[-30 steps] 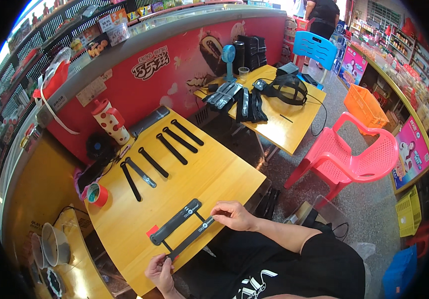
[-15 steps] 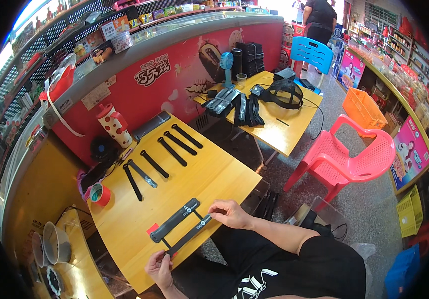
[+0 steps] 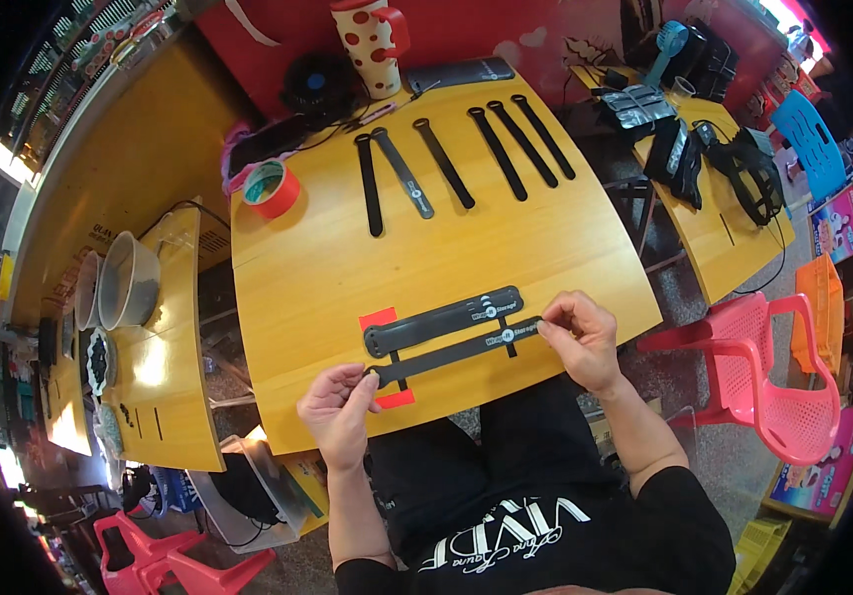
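A long flat black strap (image 3: pixel 451 351) with white print is stretched between my hands near the table's front edge. My left hand (image 3: pixel 337 409) is closed on its rounded left end, and my right hand (image 3: pixel 585 342) pinches the other tip between thumb and fingers. Just beyond it lies a stack of similar black straps (image 3: pixel 436 321), with holes at the left end. Two narrow dark strips (image 3: pixel 511 347) cross beneath the held strap. One red tape piece (image 3: pixel 379 316) shows by the stack's left end; another red piece (image 3: pixel 397 399) lies beside my left fingers.
Several loose straps (image 3: pixel 443 166) lie in a row toward the back of the yellow table (image 3: pixel 297 268). A red tape roll (image 3: pixel 273 190), a spotted tumbler (image 3: pixel 365 50) and a small black fan (image 3: pixel 317 84) stand behind. To the right is a pink chair (image 3: pixel 743 367).
My view has swung down and to the left, so the table sits more centrally. Both hands keep hold of the strap's ends, and the stack stays beside it.
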A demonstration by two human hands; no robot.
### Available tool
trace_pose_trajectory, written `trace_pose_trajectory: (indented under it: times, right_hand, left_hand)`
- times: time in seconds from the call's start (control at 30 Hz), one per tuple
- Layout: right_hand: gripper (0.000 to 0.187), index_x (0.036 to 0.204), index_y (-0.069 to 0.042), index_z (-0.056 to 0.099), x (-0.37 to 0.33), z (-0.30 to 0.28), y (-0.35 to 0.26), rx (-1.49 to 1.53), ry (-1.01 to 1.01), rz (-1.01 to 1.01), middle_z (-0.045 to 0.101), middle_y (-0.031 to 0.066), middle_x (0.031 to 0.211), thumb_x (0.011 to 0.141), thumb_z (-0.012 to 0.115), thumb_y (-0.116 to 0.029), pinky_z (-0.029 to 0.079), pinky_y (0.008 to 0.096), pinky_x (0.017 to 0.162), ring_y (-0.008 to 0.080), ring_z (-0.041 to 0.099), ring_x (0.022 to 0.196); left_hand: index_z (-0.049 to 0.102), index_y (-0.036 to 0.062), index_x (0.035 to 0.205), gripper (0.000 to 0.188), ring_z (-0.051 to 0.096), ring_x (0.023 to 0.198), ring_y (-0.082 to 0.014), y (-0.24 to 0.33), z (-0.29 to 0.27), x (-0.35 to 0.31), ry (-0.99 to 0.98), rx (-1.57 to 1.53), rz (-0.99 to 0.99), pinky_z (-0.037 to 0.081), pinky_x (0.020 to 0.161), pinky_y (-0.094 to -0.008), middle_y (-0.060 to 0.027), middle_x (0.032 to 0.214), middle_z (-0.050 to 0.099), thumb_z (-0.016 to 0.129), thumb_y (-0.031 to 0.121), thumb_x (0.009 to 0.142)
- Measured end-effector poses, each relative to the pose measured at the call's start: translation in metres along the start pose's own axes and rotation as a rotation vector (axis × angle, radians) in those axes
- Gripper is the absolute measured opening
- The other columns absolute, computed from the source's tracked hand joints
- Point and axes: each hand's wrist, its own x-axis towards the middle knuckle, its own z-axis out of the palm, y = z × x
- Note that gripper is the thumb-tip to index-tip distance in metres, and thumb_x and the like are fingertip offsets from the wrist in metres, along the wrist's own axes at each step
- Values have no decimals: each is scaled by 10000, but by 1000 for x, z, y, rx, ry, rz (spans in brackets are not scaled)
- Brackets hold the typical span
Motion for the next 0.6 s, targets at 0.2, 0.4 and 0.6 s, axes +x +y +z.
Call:
trace_pose_trajectory:
  times: [0.2,0.4,0.6]
  right_hand:
    - [102,860,-14,588,10,8,10,-78,10,100,552,-31,718,831,648,64,371,194,521,15,471,586]
    - [127,855,-13,590,15,11,8,-135,80,99,551,-27,707,799,652,84,351,185,492,5,459,563]
    - [125,877,8,589,20,14,9,-235,60,68,558,0,714,795,622,96,357,180,494,25,479,566]
  left_hand:
    - [655,-67,954,122,618,639,-66,-15,-4,11,32,13,-74,513,518,-185,-77,815,684,683,-105,841]
    - [651,-53,928,100,583,589,-42,-13,11,14,90,167,-58,468,469,-173,-52,777,672,688,-95,845]
    - [653,-44,934,112,584,594,-37,-18,11,14,125,183,-47,443,434,-160,-45,783,663,688,-95,840]
